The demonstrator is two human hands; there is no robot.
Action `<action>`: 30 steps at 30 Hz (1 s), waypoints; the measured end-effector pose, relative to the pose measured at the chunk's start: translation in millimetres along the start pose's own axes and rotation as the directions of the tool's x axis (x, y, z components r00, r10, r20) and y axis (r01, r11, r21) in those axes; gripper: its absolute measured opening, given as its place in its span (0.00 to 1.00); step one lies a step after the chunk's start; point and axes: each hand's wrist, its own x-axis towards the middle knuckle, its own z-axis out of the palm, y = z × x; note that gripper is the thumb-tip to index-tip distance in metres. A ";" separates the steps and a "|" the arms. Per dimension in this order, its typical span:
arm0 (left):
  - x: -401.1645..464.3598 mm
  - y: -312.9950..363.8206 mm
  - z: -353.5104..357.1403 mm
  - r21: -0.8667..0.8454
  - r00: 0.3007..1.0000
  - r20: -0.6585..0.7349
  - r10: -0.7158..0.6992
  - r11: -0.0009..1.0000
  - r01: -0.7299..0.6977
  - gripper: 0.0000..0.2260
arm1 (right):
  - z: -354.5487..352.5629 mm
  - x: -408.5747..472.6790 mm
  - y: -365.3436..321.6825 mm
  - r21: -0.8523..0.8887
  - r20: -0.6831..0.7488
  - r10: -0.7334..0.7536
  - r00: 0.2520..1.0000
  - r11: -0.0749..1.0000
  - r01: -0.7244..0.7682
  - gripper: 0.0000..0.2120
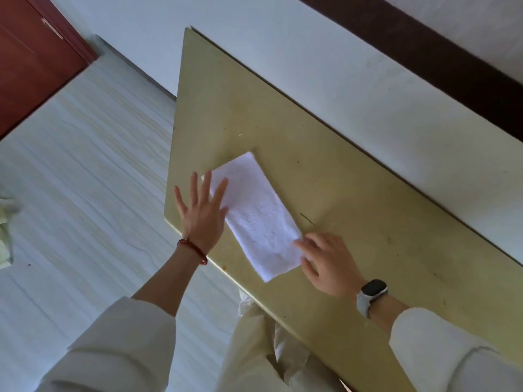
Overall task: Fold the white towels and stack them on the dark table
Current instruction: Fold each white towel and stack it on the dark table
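Note:
One white towel (256, 215) lies folded into a long narrow rectangle on the olive-yellow table (339, 179), near its front left edge. My left hand (202, 215) is flat with fingers spread, its fingertips over the towel's far left edge. My right hand (325, 263) rests at the towel's near right corner, fingers lightly bent and touching the cloth. No other towel is in sight on the table.
A white wall (368, 80) runs along the table's far side, with a dark band (452, 60) above. Pale tiled floor (85, 179) lies to the left, and a red-brown door (34, 58) at top left. Something pale (5, 222) sits at the left edge.

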 end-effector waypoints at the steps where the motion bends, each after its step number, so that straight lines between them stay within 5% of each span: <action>1: -1.4 1.8 -4.1 -0.056 0.997 -0.009 -0.078 0.995 0.078 0.27 | 4.3 -8.8 -5.5 0.032 0.025 -0.044 0.999 0.999 0.043 0.12; 3: -14.0 10.0 -9.2 -0.127 0.991 -0.063 -0.116 0.986 0.107 0.23 | 11.0 -19.1 -10.6 0.059 0.044 -0.084 0.995 0.995 0.081 0.14; 7: -70.5 36.0 -2.5 -0.212 0.966 -0.227 0.125 0.962 -0.174 0.11 | 14.5 -19.1 -8.5 0.078 -0.029 -0.103 0.994 0.991 0.105 0.14; 10: -117.3 51.0 10.1 -0.295 0.953 -0.200 0.229 0.913 -0.282 0.10 | 12.5 -15.7 -7.5 0.065 -0.050 -0.124 0.991 0.990 0.127 0.14; 17: -137.4 65.0 22.2 -0.291 0.981 -0.169 0.092 0.947 -0.139 0.09 | 13.7 -7.9 -5.0 0.142 -0.035 -0.056 0.998 0.988 0.060 0.04; 24: -135.3 66.2 22.0 -0.272 0.984 -0.157 0.079 0.955 -0.120 0.12 | 16.4 -13.1 -4.9 0.048 0.017 -0.229 0.973 0.972 0.228 0.14; 30: -135.4 66.3 18.5 -0.267 0.989 -0.110 0.100 0.955 -0.126 0.15 | 5.1 0.6 -1.0 0.039 -0.140 -0.275 0.951 0.958 0.283 0.17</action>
